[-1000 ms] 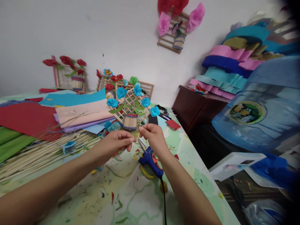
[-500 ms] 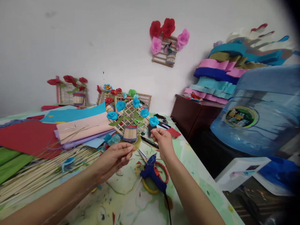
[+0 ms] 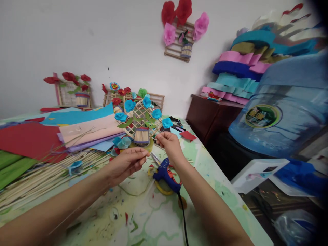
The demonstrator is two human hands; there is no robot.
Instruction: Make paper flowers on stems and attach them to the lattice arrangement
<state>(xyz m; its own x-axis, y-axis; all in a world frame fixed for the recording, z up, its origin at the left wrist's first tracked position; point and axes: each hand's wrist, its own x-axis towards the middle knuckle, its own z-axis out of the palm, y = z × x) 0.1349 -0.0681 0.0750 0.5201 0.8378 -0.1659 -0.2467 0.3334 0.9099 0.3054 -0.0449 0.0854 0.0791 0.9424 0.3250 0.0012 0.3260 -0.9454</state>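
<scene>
My left hand [image 3: 132, 162] is raised over the table with thumb and forefinger pinched; whatever is between them is too small to make out. Higher and to its right, my right hand [image 3: 170, 141] is pinched too, its fingertips hiding anything they hold. Just beyond both hands leans a stick lattice [image 3: 139, 114] with blue paper flowers [image 3: 130, 105], green leaves and a small stick basket [image 3: 141, 136]. Below my right hand lies a blue glue gun [image 3: 164, 176] on top of scissors [image 3: 166, 192], whose red and yellow handles show partly.
Thin sticks [image 3: 51, 181] and coloured paper sheets [image 3: 30, 140] cover the table's left side. Other flower frames stand against the wall; one flower frame [image 3: 179, 37] hangs there. At the right are a large water bottle [image 3: 266, 102] and a dark cabinet [image 3: 212, 114]. A black cord [image 3: 183, 218] runs toward me.
My right hand has moved left, closer to my left hand, which keeps its pinch. The view has tilted down slightly, so the wall frames sit higher.
</scene>
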